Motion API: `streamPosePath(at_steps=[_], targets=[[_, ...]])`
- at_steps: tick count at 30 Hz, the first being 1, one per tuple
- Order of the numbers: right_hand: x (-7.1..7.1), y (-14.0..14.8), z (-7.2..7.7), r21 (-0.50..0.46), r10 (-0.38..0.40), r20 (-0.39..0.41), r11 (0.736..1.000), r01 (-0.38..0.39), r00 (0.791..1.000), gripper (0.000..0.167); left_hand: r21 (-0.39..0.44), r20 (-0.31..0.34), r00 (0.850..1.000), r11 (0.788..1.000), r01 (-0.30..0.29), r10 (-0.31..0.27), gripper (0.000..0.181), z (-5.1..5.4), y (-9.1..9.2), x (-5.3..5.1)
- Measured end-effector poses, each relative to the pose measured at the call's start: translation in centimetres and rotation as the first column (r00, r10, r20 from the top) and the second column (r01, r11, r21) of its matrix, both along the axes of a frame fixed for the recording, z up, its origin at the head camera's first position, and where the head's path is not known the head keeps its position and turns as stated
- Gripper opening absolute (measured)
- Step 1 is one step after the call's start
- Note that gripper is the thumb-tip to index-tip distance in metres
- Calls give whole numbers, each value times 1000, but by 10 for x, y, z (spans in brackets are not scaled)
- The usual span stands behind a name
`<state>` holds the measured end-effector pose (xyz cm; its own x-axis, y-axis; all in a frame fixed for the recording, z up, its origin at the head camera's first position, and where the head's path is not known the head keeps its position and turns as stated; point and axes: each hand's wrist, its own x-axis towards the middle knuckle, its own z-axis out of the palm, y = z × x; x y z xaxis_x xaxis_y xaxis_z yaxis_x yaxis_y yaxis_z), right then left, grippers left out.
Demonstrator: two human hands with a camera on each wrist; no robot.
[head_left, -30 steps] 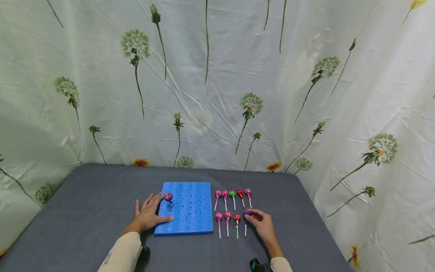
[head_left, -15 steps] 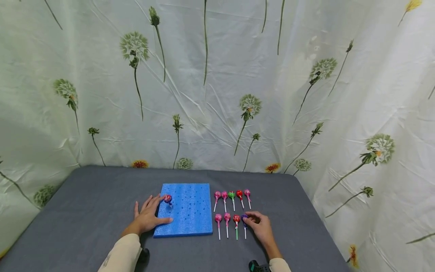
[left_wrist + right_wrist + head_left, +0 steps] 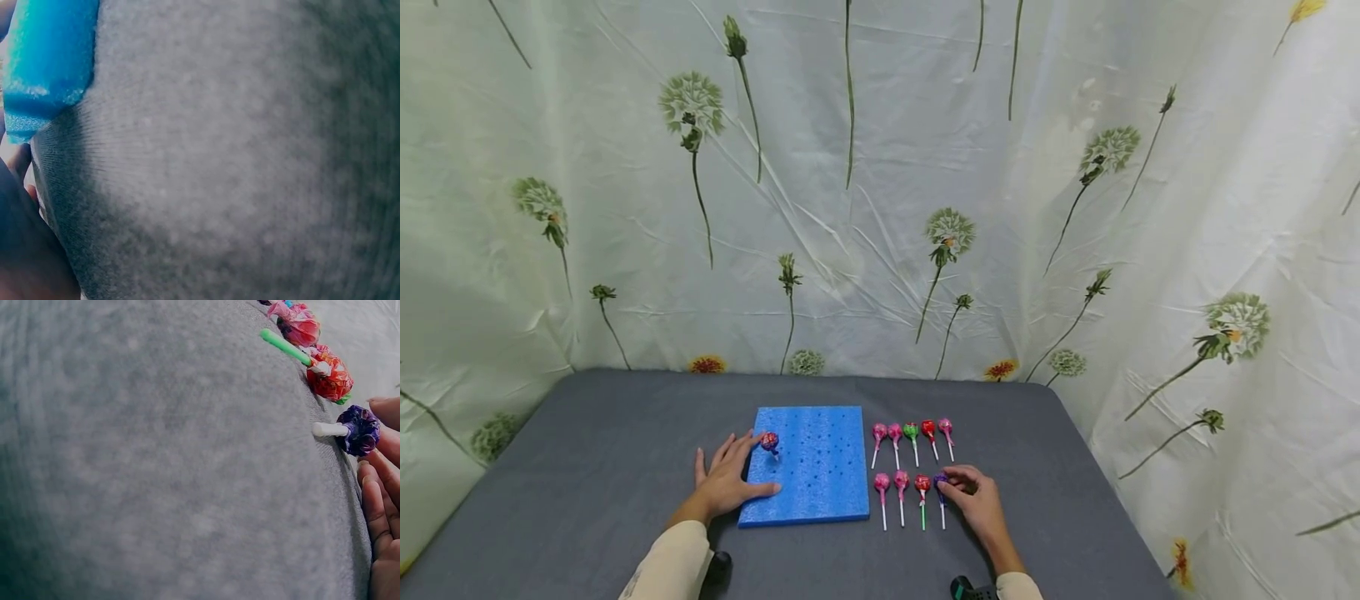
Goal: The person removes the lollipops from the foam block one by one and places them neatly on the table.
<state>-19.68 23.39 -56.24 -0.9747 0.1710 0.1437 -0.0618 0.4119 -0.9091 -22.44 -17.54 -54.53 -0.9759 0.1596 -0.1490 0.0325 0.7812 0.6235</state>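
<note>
My left hand (image 3: 724, 485) lies with spread fingers over the left edge of a blue foam board (image 3: 827, 500) dotted with small holes. Its thumb rests on the board, and its index fingertip is beside a red-and-purple wrapped lollipop (image 3: 769, 442) standing in the board. In the left wrist view, the board's corner (image 3: 50, 56) shows above part of that hand. My right hand (image 3: 977, 500) pinches the head of a purple lollipop (image 3: 359, 431) at the right end of the near row. Its white stick points toward me, lying low over the cloth.
Pink and red lollipops, one a red one (image 3: 922, 483) with a green stick, lie left of the purple one. A far row holds several more, including a green lollipop (image 3: 912, 431). Grey cloth covers the table (image 3: 647, 433); a floral curtain (image 3: 850, 208) hangs behind.
The purple lollipop's head has shifted slightly left, my right fingers moving with it. My left hand stays on the board. The head view has tilted a little.
</note>
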Motion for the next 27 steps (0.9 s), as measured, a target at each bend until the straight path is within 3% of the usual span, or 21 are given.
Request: streamPosePath(at_steps=[6,9,14,22,27], targets=[[0,-1,1,-131,-19,-11,991,17,1000,25,-16,14,1000,1000,-3,4,107,1,-1,1],[2,-3,4,-189,-48,-51,981,38,997,24,-26,22,1000,1000,2,-2,107,1,0,1],[3,-15,17,-209,-74,-151,977,42,986,19,-19,8,1000,1000,8,-8,105,3,3,0],[-2,-62,41,-255,83,-204,957,-134,975,16,-14,-12,1000,1000,0,0,103,6,4,0],[0,-93,59,-246,224,-176,933,-263,959,21,-14,-2,1000,1000,-8,8,103,6,4,3]])
